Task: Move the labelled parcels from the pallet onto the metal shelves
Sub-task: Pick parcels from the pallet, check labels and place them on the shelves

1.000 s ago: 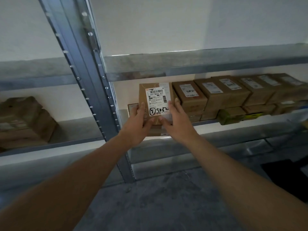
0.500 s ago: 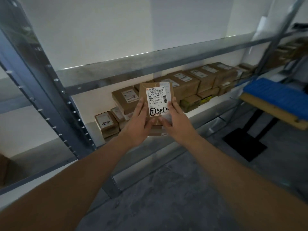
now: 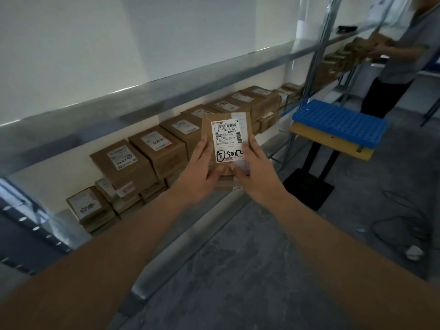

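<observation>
— What did the label say?

— I held the small brown cardboard parcel (image 3: 226, 141) upright in front of the grey metal shelf (image 3: 147, 96). Its white shipping label (image 3: 227, 139) had a barcode, then "507 N705 A37" printed under it, and a handwritten circled "5" followed by "5082" in black marker. The small print between was too fine to read.

— And your grip?

— My left hand (image 3: 202, 172) had its fingers lying up the parcel's left edge with the thumb pressed on the front. My right hand (image 3: 257, 172) mirrored it on the right edge, thumb near the lower corner. Both held the parcel; the fingers behind it were hidden.

— Anything else near the shelf?

— Under that shelf sat a row of brown labelled boxes (image 3: 154, 151), stacked two high; their scrawled numbers were blurred. To the shelf's right stood a blue perforated plastic board (image 3: 340, 122) on a black stand. Beyond it another person (image 3: 395, 58), cut off by the frame, handled boxes.
</observation>
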A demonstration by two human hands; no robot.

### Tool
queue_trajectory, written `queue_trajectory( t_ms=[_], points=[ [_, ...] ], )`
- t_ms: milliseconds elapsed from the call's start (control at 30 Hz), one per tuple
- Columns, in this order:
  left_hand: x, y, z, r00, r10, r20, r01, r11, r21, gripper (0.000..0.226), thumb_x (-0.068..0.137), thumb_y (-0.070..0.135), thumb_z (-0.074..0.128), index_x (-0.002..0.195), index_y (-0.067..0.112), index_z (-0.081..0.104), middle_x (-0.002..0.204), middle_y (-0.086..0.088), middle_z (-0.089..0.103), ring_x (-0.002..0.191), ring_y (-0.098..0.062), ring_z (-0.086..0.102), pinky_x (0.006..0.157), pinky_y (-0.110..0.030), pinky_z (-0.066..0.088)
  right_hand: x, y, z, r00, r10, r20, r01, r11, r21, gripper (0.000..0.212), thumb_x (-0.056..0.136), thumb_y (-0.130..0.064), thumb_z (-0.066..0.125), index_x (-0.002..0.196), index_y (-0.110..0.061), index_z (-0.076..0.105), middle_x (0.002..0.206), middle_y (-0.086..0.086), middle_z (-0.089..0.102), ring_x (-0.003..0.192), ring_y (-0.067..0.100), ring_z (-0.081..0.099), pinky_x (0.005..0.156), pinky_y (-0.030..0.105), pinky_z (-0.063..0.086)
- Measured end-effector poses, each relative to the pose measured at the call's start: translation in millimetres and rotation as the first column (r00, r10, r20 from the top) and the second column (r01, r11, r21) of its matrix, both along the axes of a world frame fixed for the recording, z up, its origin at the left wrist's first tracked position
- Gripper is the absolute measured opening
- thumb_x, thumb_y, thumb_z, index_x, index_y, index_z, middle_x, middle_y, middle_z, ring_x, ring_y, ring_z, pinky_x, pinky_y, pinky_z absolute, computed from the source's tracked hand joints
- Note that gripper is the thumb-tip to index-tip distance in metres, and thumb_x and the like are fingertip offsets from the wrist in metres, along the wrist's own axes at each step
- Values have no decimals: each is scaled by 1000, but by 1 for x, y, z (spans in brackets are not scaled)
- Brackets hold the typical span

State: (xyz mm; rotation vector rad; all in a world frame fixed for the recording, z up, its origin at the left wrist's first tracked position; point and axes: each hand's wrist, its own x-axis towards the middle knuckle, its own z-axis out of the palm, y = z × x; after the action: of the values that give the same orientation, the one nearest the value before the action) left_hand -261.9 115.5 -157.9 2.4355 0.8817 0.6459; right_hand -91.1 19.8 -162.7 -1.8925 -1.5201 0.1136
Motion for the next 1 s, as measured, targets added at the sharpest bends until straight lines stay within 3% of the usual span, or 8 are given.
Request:
queue_trajectory(
  t_ms=[200, 367, 567, 667, 867, 1000],
  points=[
    [81, 6, -1, 999, -50, 2, 50, 999, 3, 79, 103, 41, 53, 162, 4, 14, 172, -2, -2, 157, -10, 0, 126, -27, 6, 76, 0, -6, 999, -52, -8, 52, 999, 16, 76, 100, -46, 57, 158, -8, 27, 169, 6, 12, 156, 17, 10, 123, 41, 29],
    [147, 11, 3, 994, -109, 7, 109, 994, 15, 78, 103, 39, 56, 162, 6, 16, 172, 0, 1, 156, -9, 0, 124, -24, 7, 136, -8, -6, 995, -96, -14, 96, 995, 32, 74, 101, -39, 58, 158, -5, 25, 169, 8, 11, 156, 14, 3, 119, 26, 18],
    [218, 26, 8, 981, -196, -11, 196, 980, 26, 78, 102, 40, 57, 162, 8, 18, 172, -1, 3, 156, -9, 2, 121, -20, 5, 199, -8, -5, 984, -176, -29, 177, 984, 25, 74, 101, -43, 57, 159, -10, 25, 170, 3, 8, 156, 12, 5, 121, 32, 24],
    [251, 38, 10, 972, -234, -20, 235, 972, 22, 78, 103, 41, 57, 162, 7, 18, 171, -2, 2, 156, -10, 1, 119, -19, 5, 225, -4, -3, 975, -219, -38, 220, 975, 23, 74, 102, -43, 55, 160, -10, 24, 170, 4, 5, 156, 13, 2, 120, 25, 17],
    [317, 73, 10, 948, -319, -5, 319, 948, 14, 77, 102, 39, 57, 162, 10, 19, 172, -1, 2, 156, -11, 2, 124, -26, 9, 277, 20, -1, 951, -310, -10, 310, 951, 19, 72, 101, -43, 55, 158, -9, 27, 170, 5, 7, 155, 16, 7, 115, 21, 17],
    [361, 107, 9, 933, -360, -18, 360, 932, 35, 78, 102, 42, 57, 162, 10, 21, 172, 0, 3, 157, -12, 2, 125, -28, 10, 309, 46, -2, 923, -382, -46, 382, 924, -2, 73, 101, -44, 55, 159, -12, 26, 170, 0, 5, 154, 15, 11, 119, 27, 23]
  ],
)
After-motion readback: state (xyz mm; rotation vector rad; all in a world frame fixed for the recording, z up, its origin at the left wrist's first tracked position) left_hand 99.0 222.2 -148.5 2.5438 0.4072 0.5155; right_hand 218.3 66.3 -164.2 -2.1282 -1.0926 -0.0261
